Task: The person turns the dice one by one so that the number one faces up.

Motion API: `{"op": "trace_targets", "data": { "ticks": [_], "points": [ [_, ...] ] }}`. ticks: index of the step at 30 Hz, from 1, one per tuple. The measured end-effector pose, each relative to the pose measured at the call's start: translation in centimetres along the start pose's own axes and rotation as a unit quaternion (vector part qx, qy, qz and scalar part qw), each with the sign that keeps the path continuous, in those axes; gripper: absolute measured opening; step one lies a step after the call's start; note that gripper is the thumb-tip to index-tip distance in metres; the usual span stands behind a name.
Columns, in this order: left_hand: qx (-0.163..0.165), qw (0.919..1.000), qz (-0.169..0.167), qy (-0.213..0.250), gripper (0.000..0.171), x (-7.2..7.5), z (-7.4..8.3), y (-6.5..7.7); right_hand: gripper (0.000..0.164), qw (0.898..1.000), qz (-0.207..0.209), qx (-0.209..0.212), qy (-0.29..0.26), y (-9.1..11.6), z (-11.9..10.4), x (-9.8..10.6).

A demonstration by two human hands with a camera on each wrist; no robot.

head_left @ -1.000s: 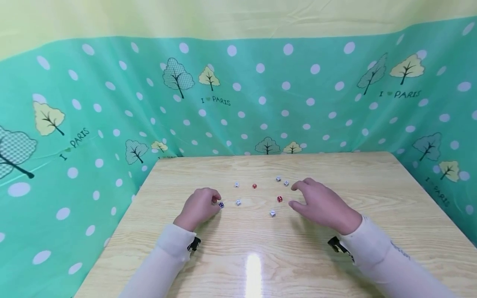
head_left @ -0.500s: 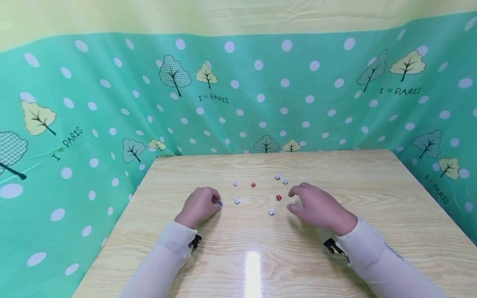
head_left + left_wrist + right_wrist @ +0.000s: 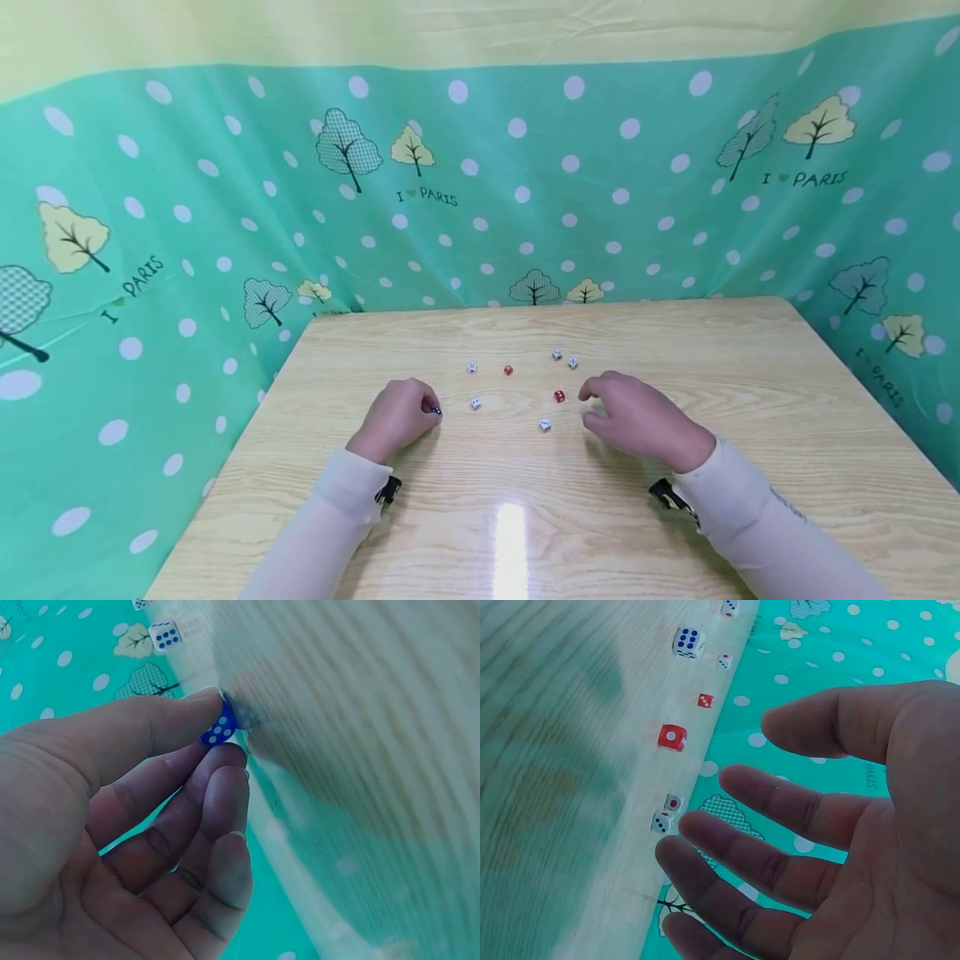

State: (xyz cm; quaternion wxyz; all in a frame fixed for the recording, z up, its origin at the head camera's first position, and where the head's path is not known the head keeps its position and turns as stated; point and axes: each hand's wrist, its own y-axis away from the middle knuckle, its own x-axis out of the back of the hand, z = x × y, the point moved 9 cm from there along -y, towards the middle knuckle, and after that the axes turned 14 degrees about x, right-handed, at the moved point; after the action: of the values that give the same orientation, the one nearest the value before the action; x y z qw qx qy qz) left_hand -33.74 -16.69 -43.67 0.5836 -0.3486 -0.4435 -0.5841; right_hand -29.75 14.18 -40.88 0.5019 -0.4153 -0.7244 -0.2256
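My left hand (image 3: 397, 418) pinches a blue die (image 3: 220, 725) between thumb and index finger, low over the wooden table at the left. In the head view only a small part of that die shows past the fingertips. To its right lies a white die (image 3: 476, 403). My right hand (image 3: 637, 418) hovers with loosely bent fingers, thumb and index apart and nothing between them. Just left of its fingertips sits a red die (image 3: 559, 397), one white pip upward-facing in the right wrist view. A white die (image 3: 545, 426) lies nearer to me.
Farther back on the wooden table (image 3: 465, 533) are a white die (image 3: 472, 367), a smaller red die (image 3: 508, 370) and two white dice (image 3: 573, 363) close together. A green dotted cloth (image 3: 480, 192) hangs behind and along both sides.
My left fingers have closed on the blue die and shifted it slightly left. The right index finger has come down a little beside the red die. The head view has shifted slightly.
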Motion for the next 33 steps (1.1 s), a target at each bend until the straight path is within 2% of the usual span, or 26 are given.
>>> {"op": "trace_targets", "data": {
  "ticks": [11, 22, 28, 33],
  "points": [
    [0.002, 0.9998, 0.004, 0.019, 0.013, 0.4, -1.6, 1.1, 0.029, 1.0, -0.004, 0.013, 0.004, -0.2, -0.2, -0.5],
    [0.002, 0.9992, 0.005, 0.04, 0.011, 0.9, -3.2, 2.3, 0.026, 1.0, -0.016, 0.021, 0.012, -0.5, -0.3, -1.1],
    [0.01, 0.9977, -0.013, 0.066, 0.013, 0.7, -4.3, 2.4, 0.026, 0.999, -0.017, 0.026, 0.01, -0.5, -0.6, -1.2],
    [0.001, 0.9958, -0.033, 0.085, 0.013, 0.7, -4.9, 2.3, 0.026, 0.999, -0.02, 0.026, 0.004, -0.6, -0.8, -1.4]
  ]
}}
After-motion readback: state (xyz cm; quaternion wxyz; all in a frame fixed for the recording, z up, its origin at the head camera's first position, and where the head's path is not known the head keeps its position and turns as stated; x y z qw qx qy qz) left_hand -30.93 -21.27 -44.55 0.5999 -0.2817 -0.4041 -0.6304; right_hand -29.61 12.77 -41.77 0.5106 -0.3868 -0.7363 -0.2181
